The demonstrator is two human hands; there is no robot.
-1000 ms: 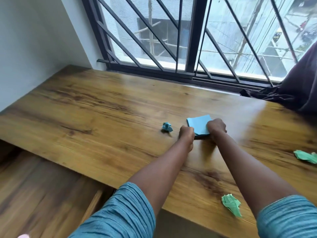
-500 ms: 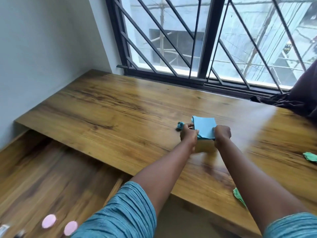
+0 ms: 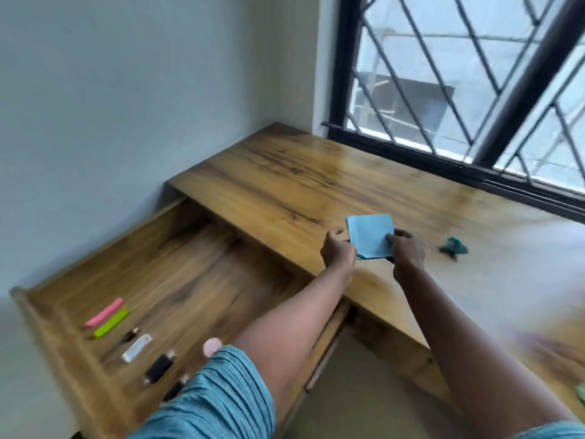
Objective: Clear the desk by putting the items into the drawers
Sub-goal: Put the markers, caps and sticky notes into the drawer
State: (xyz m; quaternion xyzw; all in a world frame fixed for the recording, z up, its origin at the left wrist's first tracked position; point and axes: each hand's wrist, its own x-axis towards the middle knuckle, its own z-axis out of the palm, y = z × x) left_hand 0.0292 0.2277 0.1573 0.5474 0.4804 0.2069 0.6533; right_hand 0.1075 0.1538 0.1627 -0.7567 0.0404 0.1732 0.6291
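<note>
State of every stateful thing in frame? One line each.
drawer: pulled open.
blue paper pad: pinched at both sides, apparently lifted off the desk.
left hand: grips the pad's left edge.
right hand: grips the pad's right edge.
crumpled teal paper: lying loose on the desk, untouched.
pink marker: lying in the drawer.
green marker: lying in the drawer, beside the pink one.

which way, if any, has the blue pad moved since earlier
Yes. The blue pad, earlier right of the crumpled teal paper, is now left of it, toward the open drawer.
</note>
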